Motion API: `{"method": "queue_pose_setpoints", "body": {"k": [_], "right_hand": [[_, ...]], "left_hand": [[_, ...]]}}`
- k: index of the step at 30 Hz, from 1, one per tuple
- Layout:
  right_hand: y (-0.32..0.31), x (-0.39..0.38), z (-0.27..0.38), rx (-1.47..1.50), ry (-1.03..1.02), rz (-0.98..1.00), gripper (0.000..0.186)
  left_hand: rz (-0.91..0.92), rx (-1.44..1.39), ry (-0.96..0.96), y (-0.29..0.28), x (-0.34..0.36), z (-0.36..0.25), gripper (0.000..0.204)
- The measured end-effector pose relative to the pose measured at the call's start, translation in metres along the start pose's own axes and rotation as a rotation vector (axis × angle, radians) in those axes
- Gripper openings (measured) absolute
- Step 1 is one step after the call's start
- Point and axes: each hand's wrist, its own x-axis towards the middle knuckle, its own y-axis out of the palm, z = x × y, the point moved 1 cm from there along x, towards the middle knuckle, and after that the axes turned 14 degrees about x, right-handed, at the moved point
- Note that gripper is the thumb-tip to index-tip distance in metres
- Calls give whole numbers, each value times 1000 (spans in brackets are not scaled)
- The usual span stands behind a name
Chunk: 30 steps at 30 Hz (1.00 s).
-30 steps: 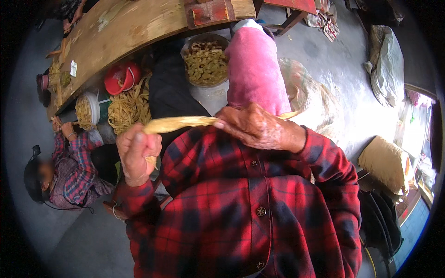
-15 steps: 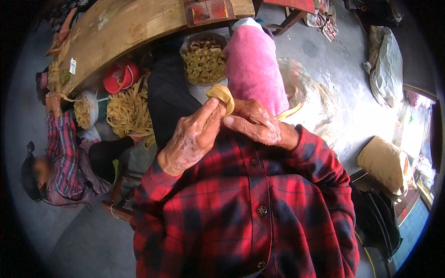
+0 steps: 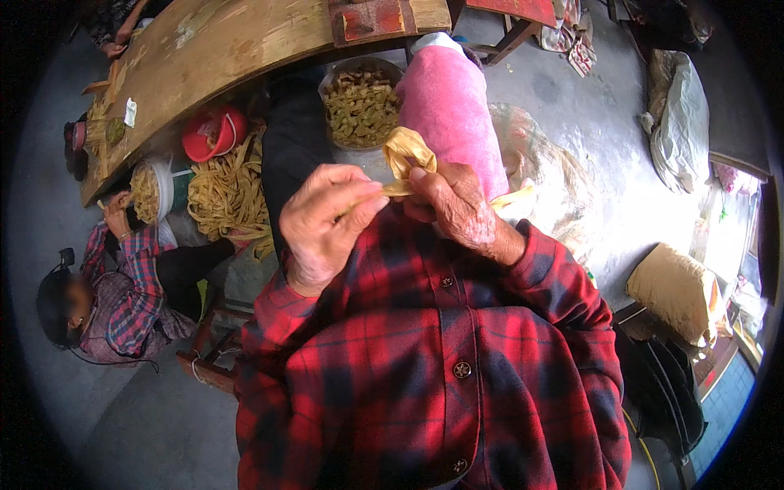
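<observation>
Over my lap, a soft, yellow-tan strip [image 3: 407, 150], like a limp vegetable strip, stands up in a loop between my hands. My right hand [image 3: 465, 208] is closed around the base of the loop, thumb on top. The strip's other end is pinched between thumb and fingers of my left hand [image 3: 327, 224]. Just beyond, between my knees, is a round tub [image 3: 328, 82] of small folded pieces [image 3: 359, 110] in the same tan and green tones. A pink cloth [image 3: 447, 114] covers my right thigh.
At left lie a heap of long tan strips [image 3: 230, 196], a red bucket [image 3: 214, 135] and a white bucket [image 3: 163, 192]. A wooden table [image 3: 212, 57] spans the far side. A co-worker [image 3: 122, 302] sits at left. Plastic sacking [image 3: 547, 180] lies right of the pink cloth.
My hands have moved apart, the left one drawing left with the strip's end. The rolled strip has opened into a taller loop. At left, the co-worker's hands have come closer to the white bucket.
</observation>
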Motion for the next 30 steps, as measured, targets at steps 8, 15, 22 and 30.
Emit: {"method": "queue_pose_setpoints", "body": {"k": [8, 15, 22, 30], "right_hand": [[10, 2, 3, -96, -103, 169, 14], [8, 2, 1, -348, -449, 183, 21], [9, 0, 12, -205, -213, 232, 23], [11, -6, 14, -205, -30, 257, 22]], "left_hand": [[24, -948, -686, 15, -8, 13, 33], [98, -763, -566, 13, -17, 10, 32], [81, -586, -422, 13, -12, -15, 26], [87, -1136, -606, 19, -15, -21, 29]]}}
